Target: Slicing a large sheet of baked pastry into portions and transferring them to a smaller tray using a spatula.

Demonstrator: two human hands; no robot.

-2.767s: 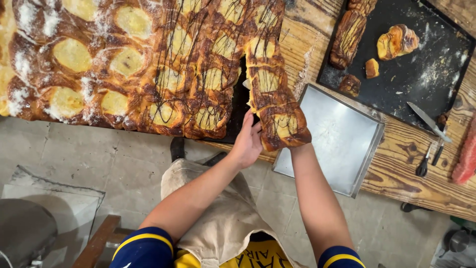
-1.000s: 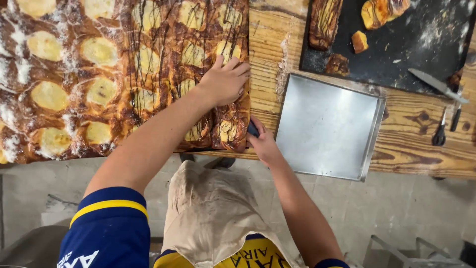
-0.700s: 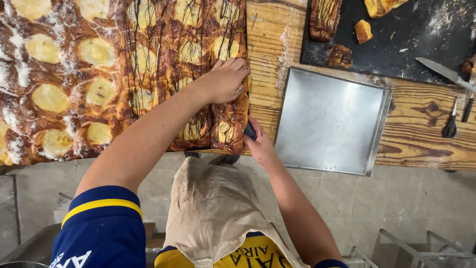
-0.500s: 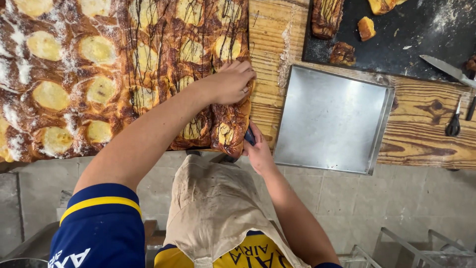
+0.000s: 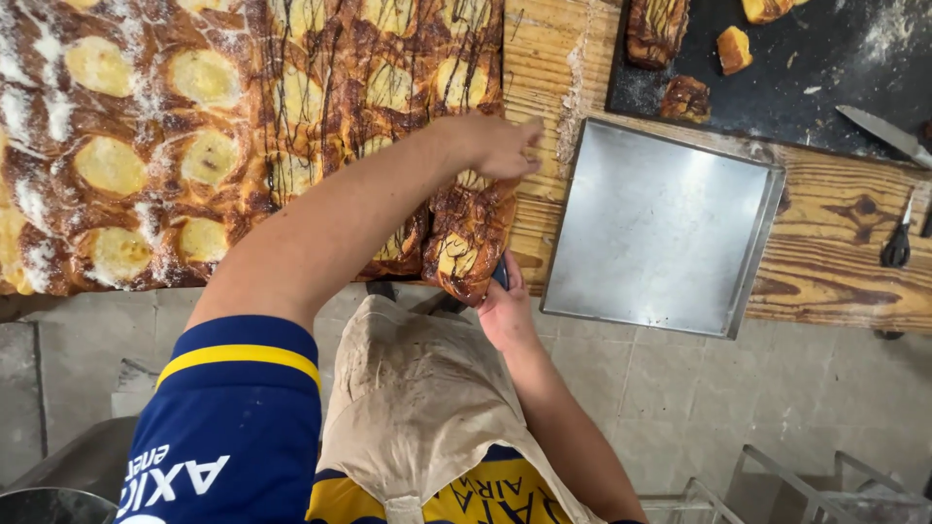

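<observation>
A big baked pastry slab (image 5: 194,146) with pale round fillings, chocolate drizzle and powdered sugar covers the left of the wooden table (image 5: 553,58). Its rightmost cut strip (image 5: 466,238) is angled away from the slab, and the strip's near end hangs over the table edge. My left hand (image 5: 495,146) reaches across and lies on the strip's far part, fingers curled at its right edge. My right hand (image 5: 505,309) is below the strip's near end. It grips a dark-handled tool (image 5: 500,277) whose blade is hidden under the pastry.
A bare square metal tray (image 5: 660,223) lies just right of the strip. Behind it a black board (image 5: 806,87) holds cut pastry pieces (image 5: 658,29) and a knife (image 5: 883,131). Scissors (image 5: 898,243) rest on the wood at right. A wire rack (image 5: 777,480) stands on the floor.
My left hand has slid right to the strip's edge. The strip's near end has swung away from the slab and over the table edge. My right hand stays under it.
</observation>
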